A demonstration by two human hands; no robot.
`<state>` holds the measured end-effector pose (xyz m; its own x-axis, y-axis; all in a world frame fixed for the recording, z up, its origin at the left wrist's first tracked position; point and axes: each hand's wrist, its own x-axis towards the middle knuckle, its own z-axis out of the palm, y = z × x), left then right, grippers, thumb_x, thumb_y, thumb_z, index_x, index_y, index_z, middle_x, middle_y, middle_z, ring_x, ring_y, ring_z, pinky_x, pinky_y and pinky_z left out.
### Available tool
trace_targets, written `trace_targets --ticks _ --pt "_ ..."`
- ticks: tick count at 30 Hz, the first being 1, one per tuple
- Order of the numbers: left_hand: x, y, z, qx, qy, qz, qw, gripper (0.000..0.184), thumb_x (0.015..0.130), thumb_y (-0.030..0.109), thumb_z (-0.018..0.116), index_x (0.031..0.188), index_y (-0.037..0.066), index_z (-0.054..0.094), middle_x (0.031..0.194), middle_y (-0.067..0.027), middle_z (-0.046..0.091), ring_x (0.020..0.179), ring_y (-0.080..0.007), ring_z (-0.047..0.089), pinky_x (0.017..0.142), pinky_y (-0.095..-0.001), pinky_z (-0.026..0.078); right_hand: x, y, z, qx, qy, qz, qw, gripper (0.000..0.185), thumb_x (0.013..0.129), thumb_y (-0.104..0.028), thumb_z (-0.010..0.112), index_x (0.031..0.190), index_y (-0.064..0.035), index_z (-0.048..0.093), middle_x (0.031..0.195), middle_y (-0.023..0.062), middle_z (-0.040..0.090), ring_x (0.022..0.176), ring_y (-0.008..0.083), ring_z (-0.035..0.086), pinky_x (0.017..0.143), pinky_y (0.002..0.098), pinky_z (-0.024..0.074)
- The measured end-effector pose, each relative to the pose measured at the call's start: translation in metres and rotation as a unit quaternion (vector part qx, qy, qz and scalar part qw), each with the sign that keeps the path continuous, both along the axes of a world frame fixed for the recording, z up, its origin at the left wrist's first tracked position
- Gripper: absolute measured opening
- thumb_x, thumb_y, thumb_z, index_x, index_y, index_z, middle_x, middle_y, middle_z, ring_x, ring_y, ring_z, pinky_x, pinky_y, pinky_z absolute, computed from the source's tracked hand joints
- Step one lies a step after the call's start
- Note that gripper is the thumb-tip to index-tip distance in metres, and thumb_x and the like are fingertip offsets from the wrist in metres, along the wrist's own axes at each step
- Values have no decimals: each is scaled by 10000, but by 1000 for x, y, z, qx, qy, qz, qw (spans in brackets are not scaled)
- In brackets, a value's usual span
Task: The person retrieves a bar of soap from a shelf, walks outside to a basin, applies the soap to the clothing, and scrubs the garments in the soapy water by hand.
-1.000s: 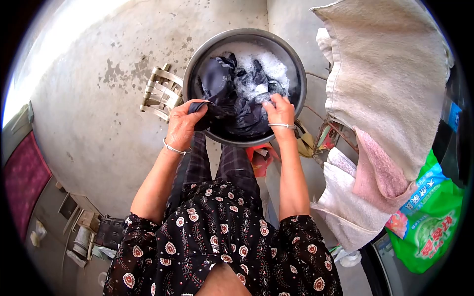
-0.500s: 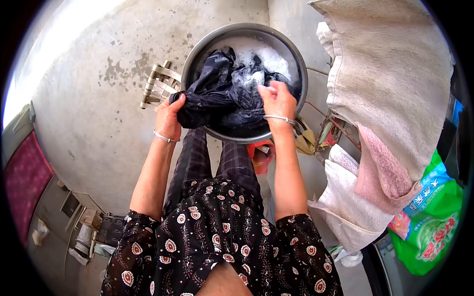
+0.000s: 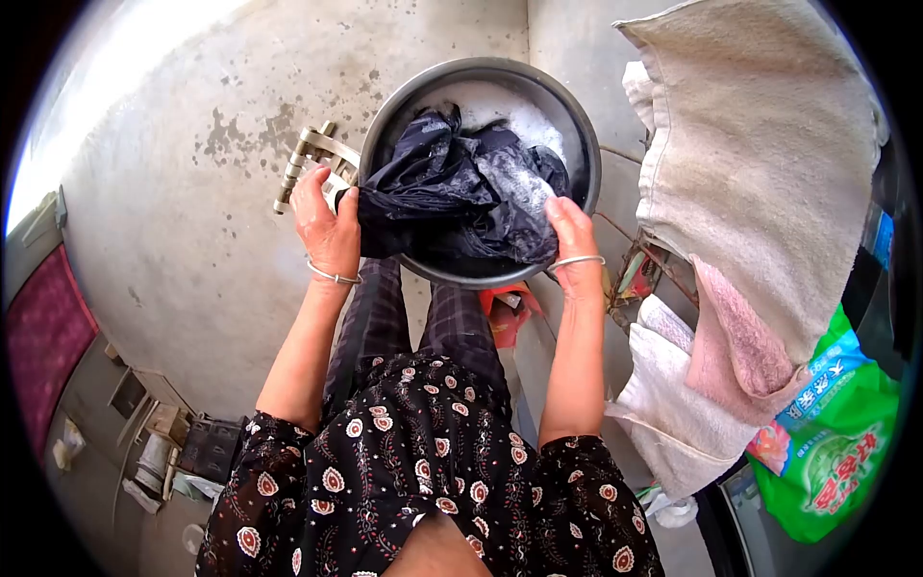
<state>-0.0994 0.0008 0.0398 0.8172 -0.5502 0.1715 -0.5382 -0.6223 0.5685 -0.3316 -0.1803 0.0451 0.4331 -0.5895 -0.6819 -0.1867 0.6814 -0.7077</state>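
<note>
A wet black garment (image 3: 437,188) lies bunched in a round metal basin (image 3: 381,113), with white suds (image 3: 514,108) on the far side and foam on the cloth. My left hand (image 3: 327,223) is at the basin's left edge, thumb and fingers closed on a dark end of the garment. At the right edge, my right hand (image 3: 575,238) pinches the garment's foamy side between thumb and fingers; its fingertips are partly hidden. The cloth spans the basin between both hands. Each wrist wears a bangle.
A small woven stool (image 3: 312,159) stands left of the basin. To the right hang a beige cloth (image 3: 755,144) and a pink towel (image 3: 735,327). A green detergent bag (image 3: 832,452) is at lower right, a red bag (image 3: 508,313) below the basin.
My right hand has moved from over the basin's middle out to its right edge, spreading the garment. My left hand's fingers have lifted and straightened somewhat. The foamy patch has shifted right.
</note>
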Motion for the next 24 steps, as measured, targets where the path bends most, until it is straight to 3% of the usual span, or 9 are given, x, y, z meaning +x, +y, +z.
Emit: trace_targets --ticks 5,10,13,16,17,18,19,22,24 --pt "-37 -34 39 -39 356 -124 925 180 824 85 603 981 -1 583 854 -82 606 804 -154 570 730 -273 460 3 33 -34 -109 194 83 971 275 804 -224 657 898 19 567 776 -1 547 677 71 478 609 246 421" --pt "-63 -40 11 -59 687 -72 720 291 835 168 617 1049 -23 571 913 -29 621 802 -101 565 733 -250 464 40 53 54 13 -33 58 998 97 853 -73 551 905 9 558 785 -4 570 723 49 477 640 234 410" --pt "-62 -40 10 -85 783 -36 615 237 835 97 591 1053 6 577 921 -9 633 798 -74 573 751 -231 470 21 63 55 -119 62 391 911 111 861 -89 550 927 -7 585 701 27 605 645 78 544 601 248 454" --pt "-66 -33 14 -88 794 -53 599 235 835 83 587 1058 12 577 924 -9 633 805 -72 575 759 -232 472 20 47 67 -28 143 182 972 123 834 -102 590 907 -3 589 690 45 614 638 116 573 590 259 460" --pt "-65 -31 16 -84 799 -56 592 227 837 76 586 1058 19 587 941 2 632 821 -59 566 769 -233 470 19 39 57 -184 155 131 962 146 823 -126 613 898 -3 591 702 63 623 639 147 590 573 264 463" --pt "-65 -30 17 -76 796 -71 596 225 839 70 583 1058 19 590 948 7 630 826 -55 562 773 -232 468 18 28 41 -331 170 139 918 183 823 -147 622 940 -10 595 794 90 633 705 179 605 605 264 470" --pt "-65 -29 18 -70 793 -87 600 224 841 64 580 1059 19 592 954 13 629 830 -51 558 777 -232 466 21 17 27 -361 174 153 903 268 814 -179 637 1023 -21 581 949 128 614 816 201 597 654 282 474" --pt "-67 -29 15 -23 729 -187 658 188 836 46 579 1017 6 610 904 24 630 779 -31 532 737 -225 459 38 -2 -26 -397 159 231 874 564 761 -360 683 1196 -55 495 1088 177 563 931 281 556 823 361 445" --pt "-65 -31 15 36 638 -279 716 141 820 53 597 951 5 616 804 -10 646 712 -33 524 671 -239 456 45 -5 -47 -306 169 293 890 636 742 -417 690 1208 -41 477 1086 196 573 921 286 568 827 369 448"
